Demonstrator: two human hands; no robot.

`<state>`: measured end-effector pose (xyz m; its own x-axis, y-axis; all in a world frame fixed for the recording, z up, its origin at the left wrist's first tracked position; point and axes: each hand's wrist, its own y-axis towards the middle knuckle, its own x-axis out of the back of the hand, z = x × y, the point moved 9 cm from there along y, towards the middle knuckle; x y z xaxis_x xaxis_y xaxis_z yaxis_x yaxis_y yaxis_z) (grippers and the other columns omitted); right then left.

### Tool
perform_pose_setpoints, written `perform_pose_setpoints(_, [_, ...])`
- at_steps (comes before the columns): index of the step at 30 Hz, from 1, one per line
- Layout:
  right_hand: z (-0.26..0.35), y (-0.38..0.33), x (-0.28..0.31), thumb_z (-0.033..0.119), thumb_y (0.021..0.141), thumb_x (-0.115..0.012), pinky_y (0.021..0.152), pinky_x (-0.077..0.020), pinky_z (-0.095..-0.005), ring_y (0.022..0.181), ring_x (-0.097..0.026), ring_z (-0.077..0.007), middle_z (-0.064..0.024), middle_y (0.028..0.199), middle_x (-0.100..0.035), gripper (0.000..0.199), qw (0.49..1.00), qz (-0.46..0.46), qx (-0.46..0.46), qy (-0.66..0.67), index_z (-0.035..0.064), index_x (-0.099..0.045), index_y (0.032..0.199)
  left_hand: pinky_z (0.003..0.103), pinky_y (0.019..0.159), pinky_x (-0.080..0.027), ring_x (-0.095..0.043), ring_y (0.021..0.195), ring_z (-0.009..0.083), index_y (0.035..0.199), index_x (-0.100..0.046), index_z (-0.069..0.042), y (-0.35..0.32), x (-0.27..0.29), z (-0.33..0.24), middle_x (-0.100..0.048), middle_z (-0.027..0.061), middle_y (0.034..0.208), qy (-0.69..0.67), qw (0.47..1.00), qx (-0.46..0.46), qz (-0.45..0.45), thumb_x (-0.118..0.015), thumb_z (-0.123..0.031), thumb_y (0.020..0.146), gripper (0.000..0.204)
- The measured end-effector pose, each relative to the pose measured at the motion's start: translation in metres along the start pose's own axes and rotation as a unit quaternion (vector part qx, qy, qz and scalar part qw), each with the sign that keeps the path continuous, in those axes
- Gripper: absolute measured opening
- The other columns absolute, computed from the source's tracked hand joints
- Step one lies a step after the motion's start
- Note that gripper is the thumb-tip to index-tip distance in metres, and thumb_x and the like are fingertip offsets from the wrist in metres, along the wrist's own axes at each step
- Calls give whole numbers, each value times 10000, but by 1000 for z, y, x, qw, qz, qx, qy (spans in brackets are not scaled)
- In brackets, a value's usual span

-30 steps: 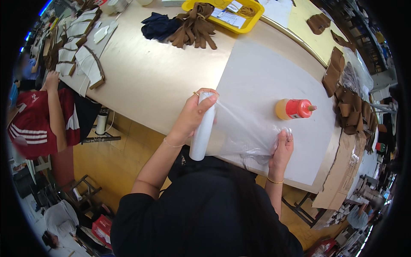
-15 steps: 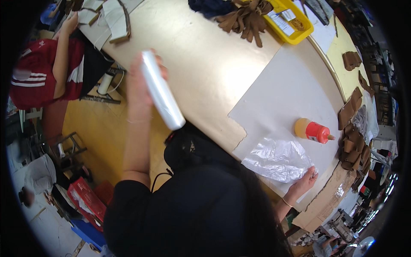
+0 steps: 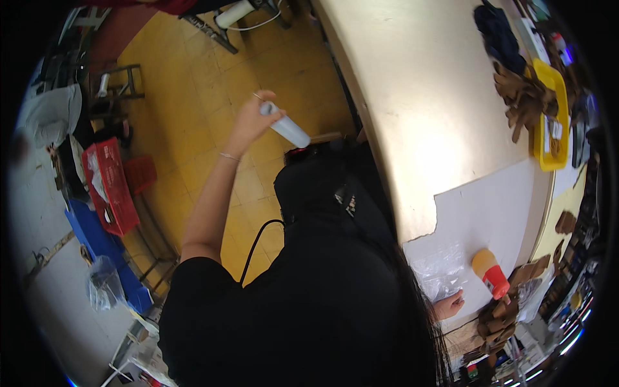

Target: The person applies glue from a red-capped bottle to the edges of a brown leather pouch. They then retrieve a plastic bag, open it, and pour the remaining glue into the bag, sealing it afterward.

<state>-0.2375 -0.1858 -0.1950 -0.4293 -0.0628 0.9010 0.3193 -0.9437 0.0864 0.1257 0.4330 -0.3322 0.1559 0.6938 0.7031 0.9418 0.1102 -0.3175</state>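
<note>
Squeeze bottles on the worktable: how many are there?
1: a red-and-amber squeeze bottle, on the grey sheet near the right hand. Others may be hidden among the brown pieces beyond it.

Two hands of the wearer show: one left hand [image 3: 255, 121] and one right hand [image 3: 449, 305]. There is one white roll [image 3: 288, 131], one piece of clear plastic [image 3: 437, 266] and one bottle [image 3: 491, 274]. On the right, one worktable [image 3: 412, 97] bears one yellow tray [image 3: 551, 164], one dark blue cloth [image 3: 498, 39] and one bunch of brown strips [image 3: 521, 100], too overlapped to count singly. On the left, at least one red crate [image 3: 119, 174].
</note>
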Motion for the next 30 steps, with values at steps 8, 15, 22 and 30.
perform_pose_setpoints(8, [-5,8,-5,319,1005,-519,805,-463,-392,845,-561,-303,-263,974,-614,478,998,14,-5,-59,-154,-546,1071,286,666,-511,-627,744,113,992,-587,-5,-58,-117,116,-637,84,845,-172,970,129,114,-740,-238,847,315])
perform_pose_setpoints(15, [-39,19,-8,284,1021,-485,862,-471,-386,933,-589,-321,-282,1095,-602,459,999,25,-9,-47,-151,-522,1164,375,747,-523,-682,824,300,894,-592,-5,-84,-144,152,-674,189,847,42,975,133,172,-760,-291,787,348])
perform_pose_setpoints(22, [-91,38,-1,264,1024,-475,870,-480,-381,955,-596,-324,-293,1131,-592,466,988,37,67,-133,-147,-473,1244,377,733,-522,-685,767,318,832,-649,56,-92,-173,181,-673,243,805,4,912,302,277,-736,-413,759,483])
perform_pose_setpoints(30, [-86,32,11,247,1022,-482,842,-490,-369,922,-603,-301,-270,1084,-610,436,996,40,-11,-78,-142,-485,1222,397,685,-533,-696,743,346,877,-698,94,-88,-210,195,-683,266,804,32,933,253,253,-750,-428,745,541])
